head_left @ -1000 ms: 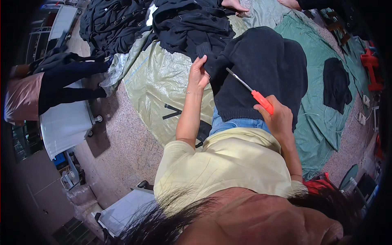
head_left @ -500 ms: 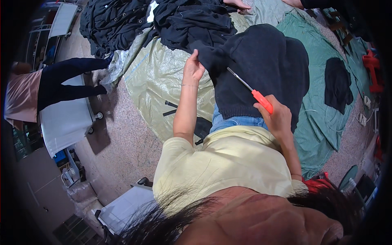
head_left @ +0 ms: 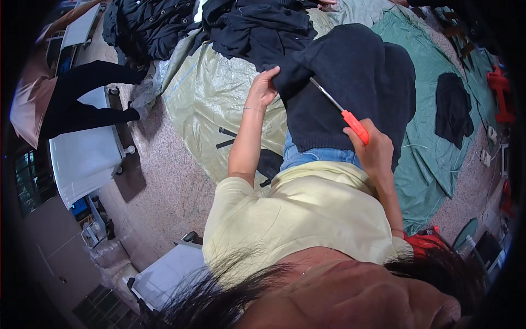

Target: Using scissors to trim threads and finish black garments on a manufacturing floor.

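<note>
A dark knitted garment (head_left: 350, 93), probably a sweater, is spread over my lap, with its ribbed hem near my blue jeans (head_left: 315, 159). My left hand (head_left: 265, 89) pinches a fold of it at the left side. My right hand (head_left: 373, 147) is wrapped round the red handle of a slim tool (head_left: 355, 126) with a thin metal shaft. That shaft points up and left over the garment, its tip close to the fold by my left hand. Whether the tip touches the cloth, I cannot tell, and the tool's exact kind is unclear.
Dark garments lie heaped (head_left: 252, 27) beyond my left hand. A pale plastic sheet (head_left: 203, 109) and a green sheet (head_left: 433, 170) cover the floor, the green one bearing another dark garment (head_left: 453, 109). A person (head_left: 82, 98) stands at the left beside a white cart (head_left: 85, 159).
My left hand has shifted slightly to the right with the garment's fold. The tool's tip has moved a little up and right. The person at the left has changed posture.
</note>
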`<state>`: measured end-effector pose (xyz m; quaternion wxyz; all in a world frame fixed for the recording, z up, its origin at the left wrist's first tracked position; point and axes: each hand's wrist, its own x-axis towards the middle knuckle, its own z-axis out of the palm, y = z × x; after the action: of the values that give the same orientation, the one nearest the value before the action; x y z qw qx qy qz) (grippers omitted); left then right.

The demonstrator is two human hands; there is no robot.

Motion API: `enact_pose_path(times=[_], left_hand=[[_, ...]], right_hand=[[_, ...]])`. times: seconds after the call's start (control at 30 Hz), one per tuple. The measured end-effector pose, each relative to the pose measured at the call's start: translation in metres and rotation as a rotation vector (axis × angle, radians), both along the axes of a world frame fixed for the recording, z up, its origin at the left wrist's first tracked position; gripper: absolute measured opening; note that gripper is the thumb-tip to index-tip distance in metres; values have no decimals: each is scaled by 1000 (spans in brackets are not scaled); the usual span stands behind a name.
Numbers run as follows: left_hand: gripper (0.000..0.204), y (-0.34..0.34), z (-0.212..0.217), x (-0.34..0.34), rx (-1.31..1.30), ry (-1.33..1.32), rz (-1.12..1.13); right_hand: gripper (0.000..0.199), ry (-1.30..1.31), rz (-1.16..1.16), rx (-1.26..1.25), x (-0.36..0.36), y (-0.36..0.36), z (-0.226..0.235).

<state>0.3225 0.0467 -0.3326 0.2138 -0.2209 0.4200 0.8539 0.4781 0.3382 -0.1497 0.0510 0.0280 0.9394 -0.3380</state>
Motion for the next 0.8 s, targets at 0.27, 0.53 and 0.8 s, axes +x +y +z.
enact_pose_path(times=[0.27, 0.53, 0.8], left_hand=[[25, 9, 29, 9, -43, 101, -34], [15, 10, 28, 15, -100, 41, 3], [29, 5, 21, 35, -102, -197, -219]], right_hand=[[36, -45, 68, 41, 3, -5, -6], [39, -131, 72, 60, 4, -1, -2], [37, -13, 29, 61, 3, 1, -6]])
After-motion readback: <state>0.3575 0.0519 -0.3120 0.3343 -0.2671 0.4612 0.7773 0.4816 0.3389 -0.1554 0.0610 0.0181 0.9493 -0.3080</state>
